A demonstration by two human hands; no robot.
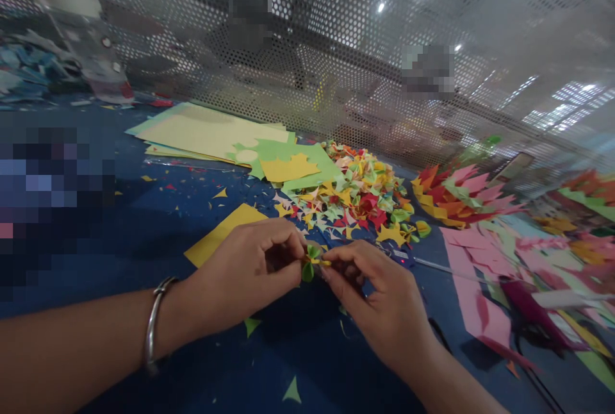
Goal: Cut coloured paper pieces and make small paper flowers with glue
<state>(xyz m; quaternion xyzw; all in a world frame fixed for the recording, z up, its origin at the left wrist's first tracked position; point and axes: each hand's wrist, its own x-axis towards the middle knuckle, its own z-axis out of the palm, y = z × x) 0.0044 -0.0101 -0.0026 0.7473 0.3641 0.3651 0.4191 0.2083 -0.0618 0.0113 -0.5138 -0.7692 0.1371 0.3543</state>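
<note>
My left hand [250,270] and my right hand [379,298] meet over the blue table [158,228], both pinched on a small folded paper piece [311,259] in green and yellow. The fingertips of both hands close around it from either side. A metal bangle [154,324] sits on my left wrist. Just beyond the hands lies a yellow paper sheet [223,233], partly hidden under my left hand.
A heap of small coloured paper cut-outs [360,199] lies behind the hands. Stacked yellow and green sheets [216,138] lie at the back left. Pink sheets [475,286], spiky red-orange cut-outs [456,199] and a dark tool [538,318] lie right. A perforated metal screen [336,68] closes off the back.
</note>
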